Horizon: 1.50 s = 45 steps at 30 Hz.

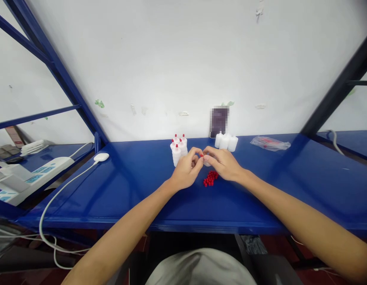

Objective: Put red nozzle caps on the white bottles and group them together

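Note:
My left hand [187, 169] and my right hand [224, 163] meet over the blue table, fingertips pinched together. Between them shows a red cap [201, 156] on a small white plastic bottle [206, 162], mostly hidden by my fingers. The left fingers close around the bottle, while the right thumb and index finger are at the cap. Just below the hands lies a pile of loose red caps [210, 179]. Left of them stands a cluster of white bottles with red caps [176, 154]. Behind the right hand stand several white bottles without red caps [226, 141].
A clear plastic bag [270, 143] with something red inside lies on the blue table [136, 182] at right. A dark pixelated rectangle [219, 120] leans against the wall. At left are a white puck on a cable [101, 157] and a power strip [42, 174]. Blue frame posts flank the table.

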### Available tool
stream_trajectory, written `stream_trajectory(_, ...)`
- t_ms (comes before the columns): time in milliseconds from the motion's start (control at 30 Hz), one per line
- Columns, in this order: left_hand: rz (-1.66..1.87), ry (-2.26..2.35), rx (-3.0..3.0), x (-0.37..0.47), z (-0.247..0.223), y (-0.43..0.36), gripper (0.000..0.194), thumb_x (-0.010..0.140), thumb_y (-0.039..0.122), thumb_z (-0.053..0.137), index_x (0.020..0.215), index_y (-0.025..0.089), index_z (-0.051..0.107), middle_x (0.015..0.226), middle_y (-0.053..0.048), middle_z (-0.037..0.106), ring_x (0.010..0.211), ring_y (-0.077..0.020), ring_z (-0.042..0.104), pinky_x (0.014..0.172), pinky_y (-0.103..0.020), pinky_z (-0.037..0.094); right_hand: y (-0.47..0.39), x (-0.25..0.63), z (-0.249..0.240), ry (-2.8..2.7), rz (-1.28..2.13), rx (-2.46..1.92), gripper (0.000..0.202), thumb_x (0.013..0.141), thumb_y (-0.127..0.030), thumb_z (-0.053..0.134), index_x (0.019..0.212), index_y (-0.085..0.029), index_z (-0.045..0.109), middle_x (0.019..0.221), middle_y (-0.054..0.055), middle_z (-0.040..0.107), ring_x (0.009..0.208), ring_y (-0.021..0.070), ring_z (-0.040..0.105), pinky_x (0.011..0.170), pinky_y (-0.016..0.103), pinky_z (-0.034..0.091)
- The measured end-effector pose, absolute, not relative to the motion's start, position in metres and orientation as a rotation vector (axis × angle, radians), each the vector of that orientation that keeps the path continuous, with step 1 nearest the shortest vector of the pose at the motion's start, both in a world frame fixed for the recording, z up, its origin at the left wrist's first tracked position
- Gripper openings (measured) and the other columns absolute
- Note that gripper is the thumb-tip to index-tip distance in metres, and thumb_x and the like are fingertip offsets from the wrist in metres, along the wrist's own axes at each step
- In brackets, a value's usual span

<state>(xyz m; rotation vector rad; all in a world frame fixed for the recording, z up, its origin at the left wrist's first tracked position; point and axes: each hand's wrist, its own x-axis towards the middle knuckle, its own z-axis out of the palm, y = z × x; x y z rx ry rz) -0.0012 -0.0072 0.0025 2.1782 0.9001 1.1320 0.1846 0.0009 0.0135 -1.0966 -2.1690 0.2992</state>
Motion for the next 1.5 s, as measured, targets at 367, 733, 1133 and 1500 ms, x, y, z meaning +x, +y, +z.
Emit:
stream_trajectory(367, 0.394, 1.791, 2.728, -0.027, 0.011, 0.002, 0.024, 0.092, 0.035, 0.047, 0.104, 0.02, 0.062, 0.081, -0.009, 0.069, 0.076, -0.0266, 0.067, 0.066, -0.032, 0.044, 0.011, 0.19, 0.011, -2.111, 0.206, -1.358, 0.022, 0.09, -0.036, 0.049, 0.084, -0.02, 0.062, 0.065, 0.0, 0.061, 0.059, 0.015, 0.051, 0.058, 0.027, 0.029)
stream_trajectory(733, 0.342, 1.985, 2.664, -0.029, 0.013, 0.004, 0.03, 0.093, 0.031, 0.046, 0.111, 0.018, 0.065, 0.091, -0.015, 0.071, 0.081, -0.0318, 0.069, 0.071, -0.039, 0.049, 0.012, 0.196, 0.012, -2.182, 0.322, -1.233, 0.028, 0.092, -0.034, 0.042, 0.081, -0.02, 0.062, 0.062, -0.001, 0.057, 0.058, 0.015, 0.049, 0.059, 0.028, 0.031)
stream_trajectory(1133, 0.462, 0.958, 2.949, -0.01, -0.008, -0.001, 0.036, 0.097, 0.023, 0.04, 0.129, 0.023, 0.057, 0.103, -0.007, 0.06, 0.086, -0.0188, 0.062, 0.076, -0.029, 0.048, 0.033, 0.197, -0.009, -1.9, 0.652, -1.13, 0.033, 0.095, -0.04, 0.036, 0.085, -0.018, 0.059, 0.079, 0.002, 0.063, 0.078, 0.0175, 0.058, 0.075, 0.03, 0.041)
stream_trajectory(1500, 0.457, 1.002, 2.898, -0.008, -0.011, 0.004, 0.031, 0.099, 0.026, 0.04, 0.121, 0.024, 0.061, 0.1, -0.006, 0.057, 0.078, -0.016, 0.059, 0.074, -0.028, 0.047, 0.033, 0.195, -0.01, -1.835, 0.665, -1.196, 0.038, 0.089, -0.038, 0.035, 0.064, -0.018, 0.057, 0.06, 0.0, 0.054, 0.06, 0.0161, 0.053, 0.063, 0.029, 0.039)
